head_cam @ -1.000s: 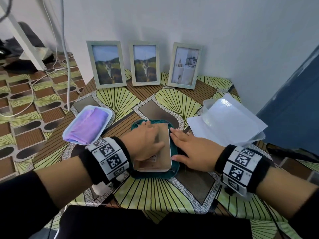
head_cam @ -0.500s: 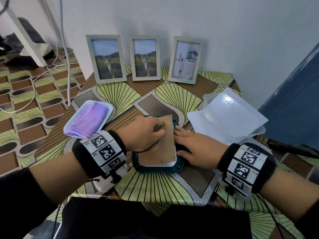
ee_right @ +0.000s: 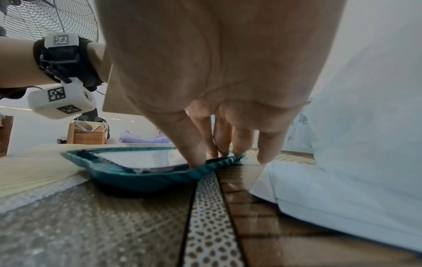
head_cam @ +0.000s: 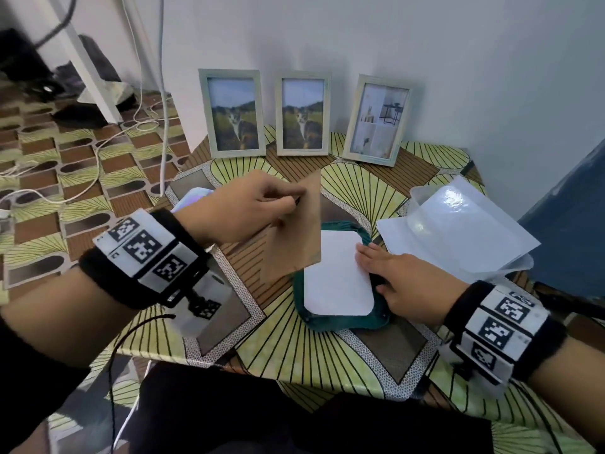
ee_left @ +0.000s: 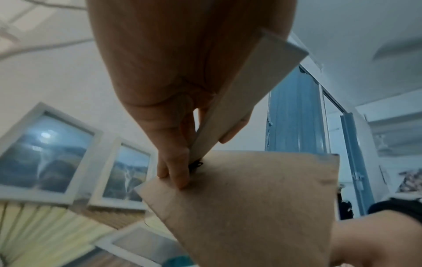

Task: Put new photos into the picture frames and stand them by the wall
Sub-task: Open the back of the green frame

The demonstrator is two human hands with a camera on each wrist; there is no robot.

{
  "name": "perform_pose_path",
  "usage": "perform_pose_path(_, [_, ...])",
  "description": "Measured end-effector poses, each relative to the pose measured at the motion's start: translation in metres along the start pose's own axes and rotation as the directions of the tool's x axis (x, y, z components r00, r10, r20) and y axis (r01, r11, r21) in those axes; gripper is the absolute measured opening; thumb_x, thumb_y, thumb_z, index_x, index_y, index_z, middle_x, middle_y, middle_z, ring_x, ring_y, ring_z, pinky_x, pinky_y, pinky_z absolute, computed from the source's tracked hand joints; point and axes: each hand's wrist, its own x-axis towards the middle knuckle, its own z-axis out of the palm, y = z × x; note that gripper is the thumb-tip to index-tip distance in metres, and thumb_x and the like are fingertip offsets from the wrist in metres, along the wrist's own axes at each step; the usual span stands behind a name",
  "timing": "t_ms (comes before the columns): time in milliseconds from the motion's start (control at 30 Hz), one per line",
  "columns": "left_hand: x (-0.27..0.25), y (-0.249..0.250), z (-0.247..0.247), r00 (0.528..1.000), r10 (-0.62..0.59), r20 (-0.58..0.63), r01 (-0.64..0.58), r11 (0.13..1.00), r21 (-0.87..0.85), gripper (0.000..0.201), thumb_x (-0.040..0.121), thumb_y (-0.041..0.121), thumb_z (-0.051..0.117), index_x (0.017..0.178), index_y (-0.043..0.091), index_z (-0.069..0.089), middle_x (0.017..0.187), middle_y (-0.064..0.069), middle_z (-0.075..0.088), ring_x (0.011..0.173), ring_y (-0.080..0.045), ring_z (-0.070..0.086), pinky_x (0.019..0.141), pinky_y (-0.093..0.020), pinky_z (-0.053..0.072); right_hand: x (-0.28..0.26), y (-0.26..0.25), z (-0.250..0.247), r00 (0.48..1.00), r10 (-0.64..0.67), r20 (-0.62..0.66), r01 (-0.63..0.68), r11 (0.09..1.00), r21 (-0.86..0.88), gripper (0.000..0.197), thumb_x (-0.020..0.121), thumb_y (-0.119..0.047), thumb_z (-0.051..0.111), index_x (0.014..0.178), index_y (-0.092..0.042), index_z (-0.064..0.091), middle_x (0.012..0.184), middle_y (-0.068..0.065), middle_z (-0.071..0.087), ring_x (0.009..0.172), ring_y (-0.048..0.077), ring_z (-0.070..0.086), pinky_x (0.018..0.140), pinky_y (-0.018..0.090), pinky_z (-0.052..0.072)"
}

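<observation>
A teal picture frame [head_cam: 343, 321] lies face down on the patterned table, with a white sheet [head_cam: 337, 273] showing in its opening. Above its left side, tilted up, hangs the brown backing board [head_cam: 294, 244]; my left hand [head_cam: 291, 199] pinches it by the fold-out stand [ee_left: 239, 101]. The same board [ee_left: 251, 207] fills the lower left wrist view. My right hand [head_cam: 366, 257] rests with straight fingers on the frame's right rim [ee_right: 148, 175]. Three pale frames [head_cam: 234, 113] [head_cam: 302, 114] [head_cam: 376, 121] stand against the wall.
A stack of white glossy sheets [head_cam: 458, 231] lies right of the teal frame. A white tray [head_cam: 193, 194] peeks out behind my left hand. Cables trail over the floor [head_cam: 65, 178] on the left. The table's front edge [head_cam: 262, 371] is close to my body.
My left hand has lifted the backing board off the teal frame and swung it up to the left, uncovering the white sheet. My right hand stayed on the frame's right edge.
</observation>
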Motion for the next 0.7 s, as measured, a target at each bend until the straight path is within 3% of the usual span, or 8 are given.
perform_pose_path(100, [-0.005,-0.008,-0.015,1.000,0.012,0.009,-0.013,0.978,0.207,0.031,0.099,0.019,0.049,0.123,0.020,0.067,0.108,0.004,0.071,0.087,-0.001,0.062,0.079,-0.011,0.044,-0.001,-0.003,0.001,1.000,0.014,0.003,-0.014,1.000,0.001,0.070,0.096,-0.009,0.046,0.156,-0.017,0.010,0.164,-0.006,0.002,0.149,0.007,0.002,0.121,0.027,0.012])
perform_pose_path(167, [-0.009,-0.017,-0.014,0.998,-0.029,0.059,0.006,0.933,0.361,0.027,0.097,0.021,0.048,0.112,0.009,0.066,0.111,-0.012,0.068,0.097,-0.022,0.061,0.087,-0.029,0.044,-0.001,-0.005,0.001,1.000,0.022,0.001,-0.022,1.000,0.003,0.069,0.097,-0.008,0.044,0.156,-0.016,0.010,0.164,-0.005,0.001,0.150,0.008,0.003,0.121,0.027,0.013])
perform_pose_path(200, [-0.011,-0.024,-0.010,0.994,-0.068,0.084,0.025,0.902,0.430,0.028,0.096,0.023,0.047,0.110,0.007,0.064,0.111,-0.014,0.066,0.098,-0.027,0.061,0.089,-0.036,0.047,-0.001,-0.007,0.001,1.000,0.026,0.001,-0.026,1.000,0.002,0.069,0.097,-0.008,0.043,0.156,-0.016,0.009,0.164,-0.005,0.001,0.150,0.008,0.003,0.121,0.027,0.013])
perform_pose_path(333, [-0.021,-0.048,0.009,0.966,-0.189,0.176,0.054,0.816,0.576,0.024,0.095,0.029,0.044,0.103,0.016,0.062,0.100,-0.001,0.063,0.090,-0.022,0.060,0.086,-0.038,0.047,-0.001,-0.011,-0.001,0.999,0.039,0.015,-0.039,0.999,-0.012,0.069,0.097,-0.007,0.041,0.156,-0.016,0.008,0.164,-0.004,-0.001,0.150,0.008,0.002,0.120,0.027,0.013])
perform_pose_path(467, [-0.024,-0.061,0.019,0.945,-0.212,0.250,-0.023,0.719,0.694,0.028,0.097,0.033,0.043,0.106,0.014,0.062,0.107,-0.001,0.056,0.100,-0.020,0.055,0.094,-0.039,0.045,0.000,-0.015,-0.004,0.998,0.056,0.002,-0.056,0.998,0.014,0.064,0.098,-0.008,0.040,0.156,-0.014,0.014,0.164,-0.003,0.005,0.150,0.010,0.007,0.120,0.029,0.014])
perform_pose_path(533, [-0.023,-0.061,0.020,0.948,-0.202,0.245,-0.024,0.724,0.690,0.032,0.099,0.037,0.040,0.108,0.015,0.062,0.108,-0.001,0.057,0.099,-0.021,0.056,0.093,-0.040,0.046,0.000,-0.017,-0.005,0.996,0.078,-0.033,-0.077,0.996,0.047,0.057,0.098,-0.009,0.041,0.153,-0.013,0.027,0.162,-0.001,0.015,0.149,0.014,0.017,0.120,0.029,0.017])
perform_pose_path(633, [-0.019,-0.061,0.022,0.949,-0.199,0.246,-0.022,0.733,0.680,0.037,0.101,0.042,0.037,0.105,0.016,0.063,0.106,-0.002,0.059,0.095,-0.022,0.059,0.092,-0.041,0.047,-0.001,-0.021,-0.006,0.986,0.127,-0.110,-0.119,0.990,0.078,0.038,0.096,-0.014,0.042,0.132,-0.013,0.055,0.154,0.005,0.036,0.131,0.027,0.045,0.107,0.038,0.038])
perform_pose_path(700, [-0.016,-0.059,0.025,0.943,-0.212,0.256,-0.012,0.748,0.664,0.037,0.101,0.045,0.037,0.100,0.017,0.061,0.105,-0.002,0.061,0.094,-0.022,0.059,0.092,-0.040,0.048,0.000,-0.023,-0.006,0.977,0.167,-0.134,-0.156,0.984,0.084,0.034,0.096,-0.019,0.043,0.127,-0.015,0.057,0.153,0.005,0.037,0.125,0.030,0.050,0.103,0.041,0.042])
